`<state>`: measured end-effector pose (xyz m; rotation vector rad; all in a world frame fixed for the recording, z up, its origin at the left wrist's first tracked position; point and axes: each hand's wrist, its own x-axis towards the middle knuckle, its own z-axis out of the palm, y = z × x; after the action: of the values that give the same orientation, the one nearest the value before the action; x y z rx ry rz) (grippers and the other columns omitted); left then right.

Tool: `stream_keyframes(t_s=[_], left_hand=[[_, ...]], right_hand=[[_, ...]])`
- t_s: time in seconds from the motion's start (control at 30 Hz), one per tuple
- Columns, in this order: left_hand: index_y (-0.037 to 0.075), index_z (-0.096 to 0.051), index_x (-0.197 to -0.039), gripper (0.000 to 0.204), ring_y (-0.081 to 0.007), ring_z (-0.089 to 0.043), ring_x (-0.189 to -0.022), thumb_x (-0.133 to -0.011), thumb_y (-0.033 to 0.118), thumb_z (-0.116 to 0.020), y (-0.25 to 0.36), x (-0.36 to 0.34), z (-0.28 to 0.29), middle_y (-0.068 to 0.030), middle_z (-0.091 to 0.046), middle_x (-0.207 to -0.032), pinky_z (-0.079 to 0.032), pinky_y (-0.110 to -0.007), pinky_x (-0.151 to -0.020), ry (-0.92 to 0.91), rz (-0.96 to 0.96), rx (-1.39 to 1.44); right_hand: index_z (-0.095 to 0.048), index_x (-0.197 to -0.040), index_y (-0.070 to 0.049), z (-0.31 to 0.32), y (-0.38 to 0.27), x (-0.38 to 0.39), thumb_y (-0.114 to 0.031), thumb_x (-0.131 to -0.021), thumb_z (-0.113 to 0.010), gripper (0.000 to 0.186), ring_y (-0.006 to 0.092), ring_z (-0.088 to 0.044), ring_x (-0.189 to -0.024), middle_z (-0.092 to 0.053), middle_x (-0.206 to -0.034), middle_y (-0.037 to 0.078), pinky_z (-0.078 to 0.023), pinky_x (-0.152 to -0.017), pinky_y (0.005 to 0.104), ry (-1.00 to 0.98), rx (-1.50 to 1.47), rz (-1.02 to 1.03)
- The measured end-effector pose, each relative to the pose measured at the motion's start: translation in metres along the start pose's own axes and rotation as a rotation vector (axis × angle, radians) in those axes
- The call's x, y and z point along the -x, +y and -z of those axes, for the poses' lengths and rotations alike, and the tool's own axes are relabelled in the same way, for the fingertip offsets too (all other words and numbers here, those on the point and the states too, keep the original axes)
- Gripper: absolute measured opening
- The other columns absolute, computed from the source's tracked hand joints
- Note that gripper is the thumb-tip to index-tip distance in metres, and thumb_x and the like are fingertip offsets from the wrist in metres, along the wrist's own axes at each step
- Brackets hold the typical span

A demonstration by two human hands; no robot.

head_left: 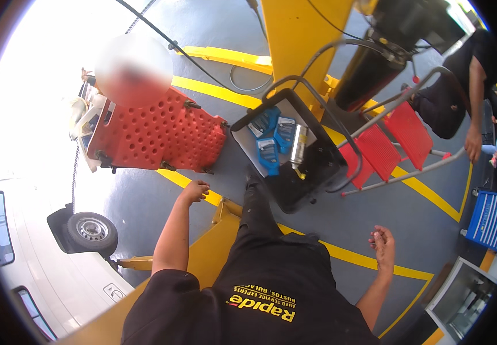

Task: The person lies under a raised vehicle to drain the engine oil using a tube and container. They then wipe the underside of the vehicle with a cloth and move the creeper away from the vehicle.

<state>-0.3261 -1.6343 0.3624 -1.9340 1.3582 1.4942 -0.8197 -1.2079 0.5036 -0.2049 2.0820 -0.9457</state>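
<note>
My left hand hangs in the air below the red perforated board, its fingers loosely bent with nothing visible in them. Out to the right, my right hand is raised, fingers half curled and apart, also with nothing visible in it. Ahead of me stands a black tray cart with a tubular handle. Several blue bottles lie in it, beside a silver spray can with a yellow end. Neither hand touches the cart.
A red creeper board on casters stands left, by a person. A red-stepped ladder is right of the cart, with another person beyond. A yellow post, white vehicle, wheel and blue tool chest surround me.
</note>
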Motion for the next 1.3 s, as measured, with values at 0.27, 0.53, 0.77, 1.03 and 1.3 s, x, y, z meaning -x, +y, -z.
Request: stream_keyframes(t_s=[0.27, 0.53, 0.77, 1.03, 1.3], left_hand=[[0.011, -0.064, -0.119, 0.028, -0.0136, -0.062, -0.073, -0.097, 0.027, -0.058, -0.034, -0.111, 0.104, -0.0029, -0.069, -0.094, -0.049, -0.030, -0.062, -0.101, 0.100, 0.191], [0.008, -0.065, -0.108, 0.021, -0.0131, -0.058, -0.059, -0.093, 0.021, -0.059, -0.221, -0.097, 0.087, -0.0041, -0.065, -0.080, -0.044, -0.028, -0.049, 0.152, 0.384, 0.483], [0.007, -0.065, -0.102, 0.019, -0.0146, -0.056, -0.057, -0.093, 0.023, -0.059, -0.318, -0.178, 0.001, -0.0025, -0.064, -0.075, -0.044, -0.031, -0.049, 0.240, 0.388, 0.975], [-0.001, -0.072, -0.092, 0.026, -0.0345, -0.069, -0.099, -0.088, 0.022, -0.060, -0.374, -0.426, -0.061, -0.0209, -0.072, -0.102, -0.053, -0.041, -0.085, 0.393, 0.184, 0.997], [0.003, -0.068, -0.105, 0.020, -0.0118, -0.060, -0.072, -0.092, 0.014, -0.058, -0.436, -0.476, 0.006, -0.0027, -0.066, -0.082, -0.051, -0.028, -0.065, 0.391, 0.181, 1.823]], right_hand=[[-0.061, -0.126, -0.005, -0.113, -0.140, -0.111, -0.020, -0.102, -0.058, 0.029, 0.0087, -0.058, -0.079, -0.062, -0.095, 0.003, -0.048, -0.073, 0.0243, 0.165, 0.115, 0.136], [-0.060, -0.126, -0.004, -0.282, -0.334, -0.167, -0.017, -0.100, -0.061, 0.029, 0.0086, -0.056, -0.089, -0.061, -0.098, 0.002, -0.047, -0.082, 0.0233, -0.239, 0.237, 0.559], [-0.061, -0.123, -0.002, -0.481, -0.334, -0.105, -0.015, -0.094, -0.066, 0.032, 0.0111, -0.057, -0.092, -0.060, -0.100, 0.003, -0.047, -0.084, 0.0258, -0.831, 0.555, 0.628], [-0.060, -0.123, 0.002, -0.682, -0.232, -0.070, -0.012, -0.093, -0.066, 0.033, 0.0173, -0.064, -0.098, -0.067, -0.102, 0.009, -0.051, -0.090, 0.0322, -0.915, 1.410, 0.350], [-0.061, -0.119, -0.005, -0.979, -0.004, -0.085, -0.022, -0.095, -0.059, 0.029, 0.0371, -0.062, -0.109, -0.065, -0.115, 0.019, -0.049, -0.095, 0.0435, -1.510, 1.862, 0.737]])
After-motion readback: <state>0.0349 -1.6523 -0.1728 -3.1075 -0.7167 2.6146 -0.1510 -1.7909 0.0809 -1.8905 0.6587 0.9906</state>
